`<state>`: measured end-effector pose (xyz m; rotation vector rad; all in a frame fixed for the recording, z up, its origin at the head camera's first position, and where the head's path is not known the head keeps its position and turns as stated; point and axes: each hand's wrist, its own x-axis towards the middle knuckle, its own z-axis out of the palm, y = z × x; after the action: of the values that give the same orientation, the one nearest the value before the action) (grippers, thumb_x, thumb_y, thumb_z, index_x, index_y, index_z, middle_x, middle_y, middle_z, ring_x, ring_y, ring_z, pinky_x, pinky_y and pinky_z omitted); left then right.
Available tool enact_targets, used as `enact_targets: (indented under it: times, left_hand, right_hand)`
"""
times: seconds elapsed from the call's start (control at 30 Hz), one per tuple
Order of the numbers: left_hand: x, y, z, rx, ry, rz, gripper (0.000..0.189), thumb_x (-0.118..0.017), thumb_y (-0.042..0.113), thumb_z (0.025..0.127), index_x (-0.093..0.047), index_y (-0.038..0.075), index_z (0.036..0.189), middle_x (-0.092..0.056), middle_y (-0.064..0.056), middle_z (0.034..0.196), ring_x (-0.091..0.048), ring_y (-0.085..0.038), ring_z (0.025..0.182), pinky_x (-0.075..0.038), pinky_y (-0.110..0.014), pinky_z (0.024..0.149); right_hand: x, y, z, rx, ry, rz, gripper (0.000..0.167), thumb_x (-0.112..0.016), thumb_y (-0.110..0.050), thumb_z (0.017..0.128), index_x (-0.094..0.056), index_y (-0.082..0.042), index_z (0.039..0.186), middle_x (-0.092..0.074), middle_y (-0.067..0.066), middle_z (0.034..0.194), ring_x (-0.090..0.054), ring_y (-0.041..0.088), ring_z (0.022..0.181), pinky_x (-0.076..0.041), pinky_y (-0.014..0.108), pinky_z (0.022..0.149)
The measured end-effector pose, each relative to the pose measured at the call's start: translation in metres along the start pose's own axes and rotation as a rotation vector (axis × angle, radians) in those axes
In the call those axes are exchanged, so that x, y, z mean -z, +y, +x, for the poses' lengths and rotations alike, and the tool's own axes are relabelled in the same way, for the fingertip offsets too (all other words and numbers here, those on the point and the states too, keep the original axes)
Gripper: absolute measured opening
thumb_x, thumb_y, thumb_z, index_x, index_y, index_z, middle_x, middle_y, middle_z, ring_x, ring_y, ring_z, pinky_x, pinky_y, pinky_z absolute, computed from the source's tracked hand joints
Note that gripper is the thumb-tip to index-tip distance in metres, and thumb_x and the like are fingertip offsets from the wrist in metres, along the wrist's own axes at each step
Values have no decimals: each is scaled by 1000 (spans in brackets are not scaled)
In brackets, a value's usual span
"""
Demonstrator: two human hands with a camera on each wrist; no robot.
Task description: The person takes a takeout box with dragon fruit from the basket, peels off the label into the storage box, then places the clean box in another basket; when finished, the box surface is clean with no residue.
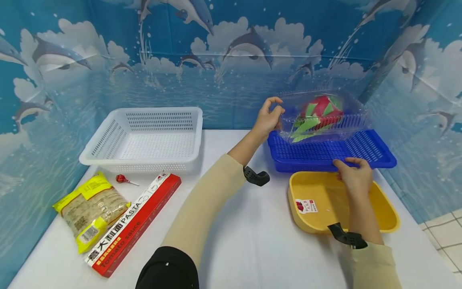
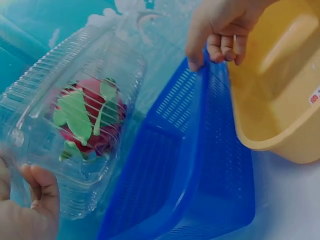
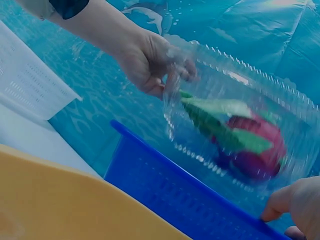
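In the head view my left hand (image 1: 268, 119) pinches the left end of a clear plastic box (image 1: 355, 116), raised above the blue basket (image 1: 299, 165). Inside the box shows a red dragon fruit (image 1: 326, 108) with green leaf tips; its colours show through the plastic in the left wrist view too. The box hangs tilted, apart from the basket's floor as far as I can see. My right hand (image 1: 355, 176) grips the basket's near rim, thumb on the rim and fingers curled at its outer side, as the left wrist view shows. Part of the basket is hidden behind the box.
A yellow basin (image 1: 299, 220) with a label stands in front of the blue basket, under my right forearm. To the left are a white basket (image 1: 144, 164), a lollipop (image 1: 121, 178), a yellow-edged bag of grain-like food (image 1: 95, 208) and a red pasta box (image 1: 137, 224).
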<state>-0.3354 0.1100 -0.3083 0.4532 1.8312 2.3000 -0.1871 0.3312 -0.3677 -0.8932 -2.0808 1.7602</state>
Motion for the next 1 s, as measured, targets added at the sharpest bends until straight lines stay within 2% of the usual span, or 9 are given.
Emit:
enact_targets:
  times: [0.07, 0.2, 0.37, 0.4, 0.47, 0.57, 0.63, 0.8, 1.0]
  left_hand:
    - [-3, -3, 0, 7, 1, 43, 16, -42, 11, 103, -50, 16, 116, -61, -8, 107, -31, -10, 45, -37, -25, 50]
    - [-10, -10, -2, 9, 12, 142, 17, -46, 14, 101, -52, 18, 116, -64, -8, 109, -36, -12, 47, -44, -27, 53]
    - [-19, -20, -4, 21, 54, 255, 19, -48, 16, 99, -54, 17, 117, -68, -7, 104, -34, -12, 43, -41, -31, 49]
    - [-21, -22, -4, 23, 56, 269, 19, -49, 16, 99, -54, 16, 118, -68, -5, 100, -32, -12, 42, -39, -32, 48]
    - [-24, -25, -5, 34, 59, 300, 22, -49, 17, 98, -54, 16, 119, -64, -3, 80, -30, -11, 41, -36, -31, 46]
    - [-30, -30, -7, 57, 41, 343, 23, -50, 20, 98, -54, 17, 121, -48, -1, 59, -29, -12, 41, -33, -29, 45]
    - [-34, -34, -7, 75, 25, 374, 23, -50, 22, 99, -52, 19, 121, -36, 0, 53, -30, -13, 42, -33, -28, 44]
    - [-40, -40, -5, 98, 29, 429, 21, -50, 24, 99, -52, 23, 120, -34, 1, 51, -29, -12, 41, -28, -26, 41]
    - [-38, -45, -2, 109, 33, 507, 26, -50, 24, 99, -52, 22, 125, -35, 0, 52, -25, -11, 40, -24, -24, 39]
  right_hand:
    - [0, 0, 0, 7, -1, -3, 32, -76, -26, 85, -49, -22, 101, -58, -7, 67, -58, 9, 53, -52, 17, 54]
    - [1, -1, -1, 10, -2, -8, 31, -76, -26, 85, -49, -22, 100, -58, -8, 66, -58, 8, 53, -51, 17, 54]
    - [0, -1, 0, 0, 5, -21, 32, -76, -28, 85, -48, -22, 100, -58, -7, 68, -59, 9, 55, -51, 16, 55]
    - [0, -1, 0, -1, 6, -24, 32, -76, -29, 85, -48, -22, 100, -58, -7, 68, -59, 9, 55, -51, 16, 55]
    - [0, 0, 0, -2, 7, -20, 33, -76, -29, 85, -48, -22, 100, -58, -7, 69, -59, 9, 56, -51, 16, 55]
    - [1, 1, 0, -4, 13, -26, 33, -76, -30, 85, -48, -23, 100, -58, -7, 68, -59, 9, 56, -51, 16, 56]
    - [2, 2, 0, -6, 16, -24, 33, -76, -30, 85, -48, -23, 100, -58, -7, 68, -59, 9, 57, -51, 16, 56]
    - [2, 3, 0, -11, 14, -10, 34, -77, -31, 84, -49, -23, 101, -58, -7, 68, -60, 9, 57, -52, 16, 56]
    - [1, 2, 0, -6, 12, -7, 35, -77, -31, 84, -49, -23, 102, -59, -6, 70, -60, 10, 58, -52, 17, 57]
